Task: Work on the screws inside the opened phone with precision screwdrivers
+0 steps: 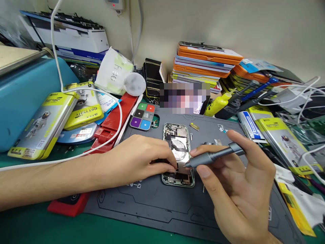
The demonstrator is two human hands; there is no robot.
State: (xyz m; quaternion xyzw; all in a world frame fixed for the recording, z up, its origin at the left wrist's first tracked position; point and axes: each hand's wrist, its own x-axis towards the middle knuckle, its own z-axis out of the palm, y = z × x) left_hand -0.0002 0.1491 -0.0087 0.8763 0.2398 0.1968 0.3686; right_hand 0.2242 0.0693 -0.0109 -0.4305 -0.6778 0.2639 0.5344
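Note:
An opened smartphone [180, 146] lies on a dark grey work mat [142, 210], its inner parts and round coil area exposed. My left hand [149, 156] reaches over it from the left, thumb and forefinger pinched together at the phone's lower left part. Whatever is between those fingertips is hidden or too small to name. In my right hand [238, 179] is a grey precision screwdriver [212, 157], gripped between thumb and fingers, with the end of its handle against the forefinger. Its thin tip points left into the phone, close to my left fingertips.
Small metal pieces, one a gold plate [194, 126], lie beyond the phone. A case with coloured squares [142, 117] is behind my left hand. Battery boxes [43, 125] and a white cable [119, 112] crowd the left; tools [250, 89] and more boxes [284, 142] the right.

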